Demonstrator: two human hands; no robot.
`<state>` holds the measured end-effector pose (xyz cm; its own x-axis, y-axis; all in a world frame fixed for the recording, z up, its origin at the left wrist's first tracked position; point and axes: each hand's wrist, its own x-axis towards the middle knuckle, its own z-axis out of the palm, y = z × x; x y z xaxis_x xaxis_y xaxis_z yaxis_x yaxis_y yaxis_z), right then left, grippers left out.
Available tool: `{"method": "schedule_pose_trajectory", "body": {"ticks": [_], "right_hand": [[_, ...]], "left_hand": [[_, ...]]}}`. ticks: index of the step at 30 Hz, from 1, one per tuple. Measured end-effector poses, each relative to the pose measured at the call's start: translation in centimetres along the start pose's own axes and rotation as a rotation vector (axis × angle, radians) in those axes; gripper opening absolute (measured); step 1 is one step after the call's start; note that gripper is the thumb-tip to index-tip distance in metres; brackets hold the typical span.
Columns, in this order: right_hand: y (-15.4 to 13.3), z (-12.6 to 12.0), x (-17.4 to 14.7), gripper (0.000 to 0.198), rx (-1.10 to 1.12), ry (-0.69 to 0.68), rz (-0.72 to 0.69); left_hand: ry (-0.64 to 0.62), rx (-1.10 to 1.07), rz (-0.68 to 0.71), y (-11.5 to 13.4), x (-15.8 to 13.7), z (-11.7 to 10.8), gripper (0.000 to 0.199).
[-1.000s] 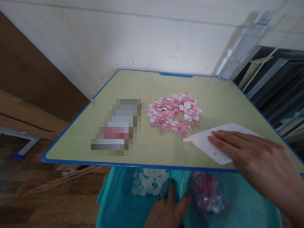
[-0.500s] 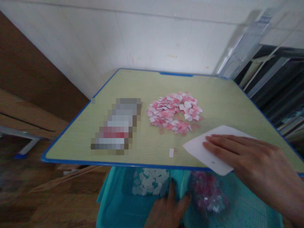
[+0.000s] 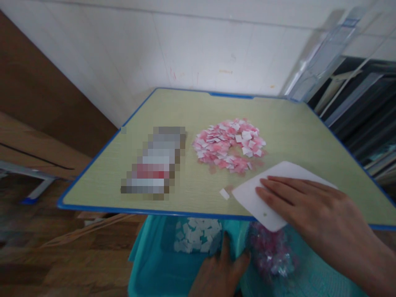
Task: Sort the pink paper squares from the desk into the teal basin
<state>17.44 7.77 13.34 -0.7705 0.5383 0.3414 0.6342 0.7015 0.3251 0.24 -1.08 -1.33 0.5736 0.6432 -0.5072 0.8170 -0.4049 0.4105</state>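
My right hand [image 3: 312,206] lies with its fingers flat on top of a white card [image 3: 284,169]; the thumb is hidden. The card rests on the table, one corner jutting past the front edge. Just left of it lies a small white paper slip [image 3: 224,194]. Below the table edge, my left hand [image 3: 218,268] is at the rim of a teal tub [image 3: 157,272], index finger along the inside and thumb to the right. Many white slips [image 3: 198,235] lie in the tub. A ring-shaped heap of pink and white pieces [image 3: 216,142] sits mid-table.
The pale green table [image 3: 173,105] has a blue edge. A blurred-out oblong item [image 3: 154,161] lies on its left. Beside the tub, a teal basket [image 3: 321,272] holds shiny pink plastic-wrapped stuff [image 3: 272,251]. A clear plastic holder [image 3: 324,53] leans at the back right, by dark folders [image 3: 355,99].
My right hand and the white card have slid slightly left and toward me. The single slip beside the card has turned to a slant. My left hand stays at the tub.
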Motion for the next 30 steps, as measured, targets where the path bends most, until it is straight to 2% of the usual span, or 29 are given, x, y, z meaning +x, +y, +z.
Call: {"method": "schedule_pose_trajectory", "body": {"ticks": [5, 12, 22, 30], "right_hand": [[0.4, -0.1, 0.0, 0.048, -0.025, -0.011, -0.02], [0.9, 0.2, -0.7, 0.042, -0.136, -0.011, 0.093], [-1.8, 0.1, 0.8, 0.041, 0.047, -0.015, 0.06], [-3.9, -0.1, 0.9, 0.027, 0.069, -0.01, -0.023]], "left_hand": [[-0.018, -0.013, -0.006, 0.0, 0.1, -0.1, 0.077], [-0.031, -0.025, -0.006, 0.3, -0.1, -0.7, 0.075], [0.027, -0.017, 0.022, 0.0, 0.0, 0.0, 0.071], [0.122, -0.255, 0.073, -0.4, 0.4, 0.8, 0.059]]}}
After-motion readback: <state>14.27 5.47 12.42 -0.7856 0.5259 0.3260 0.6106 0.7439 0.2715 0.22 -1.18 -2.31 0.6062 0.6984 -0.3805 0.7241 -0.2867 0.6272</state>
